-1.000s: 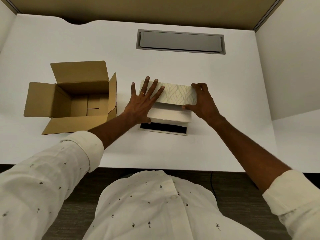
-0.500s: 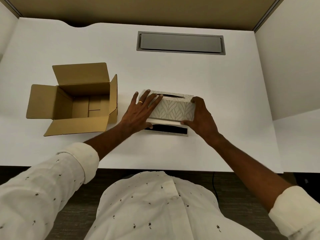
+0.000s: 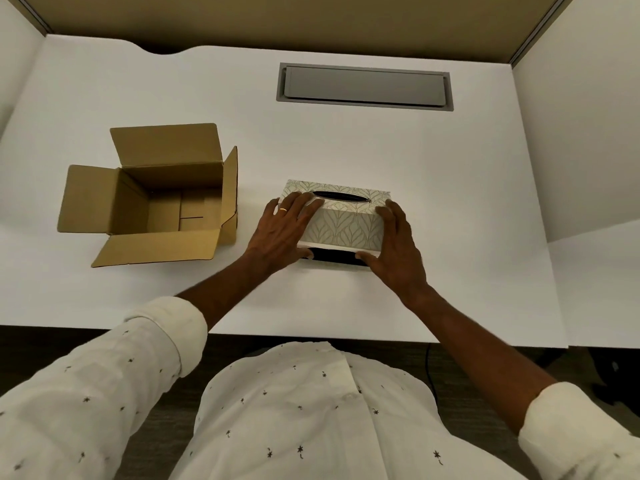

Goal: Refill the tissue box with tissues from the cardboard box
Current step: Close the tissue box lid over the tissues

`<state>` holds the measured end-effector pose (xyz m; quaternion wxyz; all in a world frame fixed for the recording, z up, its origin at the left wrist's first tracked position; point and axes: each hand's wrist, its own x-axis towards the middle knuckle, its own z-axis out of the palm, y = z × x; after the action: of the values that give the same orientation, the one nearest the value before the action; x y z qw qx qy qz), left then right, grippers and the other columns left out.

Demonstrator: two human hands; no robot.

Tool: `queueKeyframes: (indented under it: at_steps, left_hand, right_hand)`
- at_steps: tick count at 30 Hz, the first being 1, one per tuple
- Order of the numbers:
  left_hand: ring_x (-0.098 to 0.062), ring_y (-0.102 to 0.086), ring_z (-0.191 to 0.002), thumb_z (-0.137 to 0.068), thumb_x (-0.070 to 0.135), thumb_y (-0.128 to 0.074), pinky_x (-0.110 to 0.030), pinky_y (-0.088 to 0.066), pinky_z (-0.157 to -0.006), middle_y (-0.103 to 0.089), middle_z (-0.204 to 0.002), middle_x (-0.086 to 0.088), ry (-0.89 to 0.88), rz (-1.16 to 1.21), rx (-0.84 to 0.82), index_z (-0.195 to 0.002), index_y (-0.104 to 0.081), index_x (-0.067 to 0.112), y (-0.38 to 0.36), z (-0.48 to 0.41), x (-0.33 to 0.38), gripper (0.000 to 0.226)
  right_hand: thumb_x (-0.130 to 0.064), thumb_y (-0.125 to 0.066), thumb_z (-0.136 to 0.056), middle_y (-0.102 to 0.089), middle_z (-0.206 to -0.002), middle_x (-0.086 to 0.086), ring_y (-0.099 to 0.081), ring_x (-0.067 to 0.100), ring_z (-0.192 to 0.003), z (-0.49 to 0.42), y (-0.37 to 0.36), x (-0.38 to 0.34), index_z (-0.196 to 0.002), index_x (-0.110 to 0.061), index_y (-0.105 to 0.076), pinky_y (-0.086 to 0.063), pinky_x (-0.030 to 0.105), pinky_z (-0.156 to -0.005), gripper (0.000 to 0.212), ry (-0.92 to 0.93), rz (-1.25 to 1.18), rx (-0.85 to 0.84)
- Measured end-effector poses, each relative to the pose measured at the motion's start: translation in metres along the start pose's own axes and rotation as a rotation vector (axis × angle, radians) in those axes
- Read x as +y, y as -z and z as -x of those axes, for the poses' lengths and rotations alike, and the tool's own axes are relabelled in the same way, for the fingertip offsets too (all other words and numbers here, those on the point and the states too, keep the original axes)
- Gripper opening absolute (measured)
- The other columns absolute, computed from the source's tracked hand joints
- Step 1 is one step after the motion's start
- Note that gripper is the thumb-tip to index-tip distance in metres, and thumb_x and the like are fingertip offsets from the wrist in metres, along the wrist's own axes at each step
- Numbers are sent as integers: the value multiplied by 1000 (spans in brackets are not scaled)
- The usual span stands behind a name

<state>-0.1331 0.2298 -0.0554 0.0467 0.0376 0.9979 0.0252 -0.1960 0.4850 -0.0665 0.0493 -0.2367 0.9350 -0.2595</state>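
A leaf-patterned tissue box cover [image 3: 346, 227] stands upright in the middle of the white desk [image 3: 346, 140], its oval slot facing up. It sits over a white stack of tissues, of which only a thin strip shows at its lower edge, and over a black base [image 3: 334, 256]. My left hand [image 3: 282, 230] grips the cover's left end, fingers spread over the top corner. My right hand [image 3: 398, 247] holds its right end. The open cardboard box [image 3: 152, 199] sits to the left, flaps spread, with nothing visible inside.
A grey cable-hatch lid [image 3: 363, 87] is set into the desk behind the tissue box. Partition walls close the desk at the back and right. The desk's front edge runs just above my shirt.
The cover was tilted back with the white tissue stack exposed. Both hands have swung it down over the stack, and it now stands upright with the slot on top.
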Motion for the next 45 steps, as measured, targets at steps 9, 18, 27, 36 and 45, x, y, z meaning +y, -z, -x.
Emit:
queueKeyframes:
  at_steps: [9,18,27,36,45]
  left_hand:
    - [-30,-39,-144,-70,68,-74,-58,-22,-121,-39,-157,-9,-25,-68,-7,-158,-20,18,7,-14,-2,115]
    - [-31,-46,-135,-70,60,-79,-49,-36,-113,-44,-149,-13,-64,-70,-21,-155,-28,17,11,-24,-1,108]
    - [-33,-30,-150,-72,58,-80,-51,-37,-112,-18,-168,-12,-88,-134,-57,-153,-29,16,-4,-13,1,105]
    - [-32,-26,-154,-93,42,-65,-53,-32,-120,-25,-167,-11,-140,-116,7,-159,-27,17,-32,15,3,80]
    - [-30,-22,-155,-94,19,-66,-47,-32,-119,-22,-168,-8,-120,-31,-71,-160,-23,20,-44,30,6,79]
  right_hand:
    - [-48,-81,-70,-19,-166,7,-8,31,-155,-16,4,-9,-153,-16,-27,-35,55,-113,104,126,350,-80]
    - [-34,-85,-72,-38,-156,7,-28,25,-150,-27,4,-15,-149,-11,-37,-29,51,-118,94,128,364,-99]
    - [-49,-81,-75,-28,-164,7,-25,27,-151,-11,-7,-9,-153,-15,-33,-34,54,-116,98,148,323,-135]
    - [-30,-66,-94,-31,-163,7,-27,27,-152,16,-32,2,-152,-14,-37,-40,52,-113,67,199,353,-11]
    - [-22,-54,-102,-16,-168,4,-10,24,-156,32,-47,12,-160,-16,-17,-34,49,-117,70,196,351,-76]
